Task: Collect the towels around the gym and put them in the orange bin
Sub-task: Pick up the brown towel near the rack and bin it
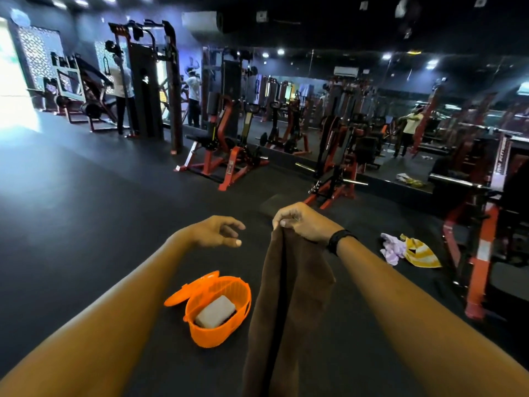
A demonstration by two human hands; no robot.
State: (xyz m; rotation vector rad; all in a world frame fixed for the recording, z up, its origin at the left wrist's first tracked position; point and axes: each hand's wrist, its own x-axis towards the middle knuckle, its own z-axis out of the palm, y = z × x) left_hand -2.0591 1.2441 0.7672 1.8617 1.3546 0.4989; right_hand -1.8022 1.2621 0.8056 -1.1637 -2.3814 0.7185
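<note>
A long brown towel [292, 305] hangs straight down from my right hand [303, 224], which pinches its top edge at chest height. My left hand [217, 232] hovers just left of it, fingers apart and holding nothing. Below, on the dark floor, stands the orange bin [243, 308] with its lid [190, 287] swung open to the left; a folded white towel [216, 312] lies inside. To the right on the floor lie a crumpled lilac towel [392, 249] and a yellow-and-white striped towel [420, 253], side by side and touching.
Red and black weight machines [226, 164] line the far side, with another frame [481, 253] close on the right beside the floor towels. A mirror wall [400, 110] runs behind them. People stand by the cable tower [143, 81] at back left. Dark rubber flooring [71, 210] stretches to the left.
</note>
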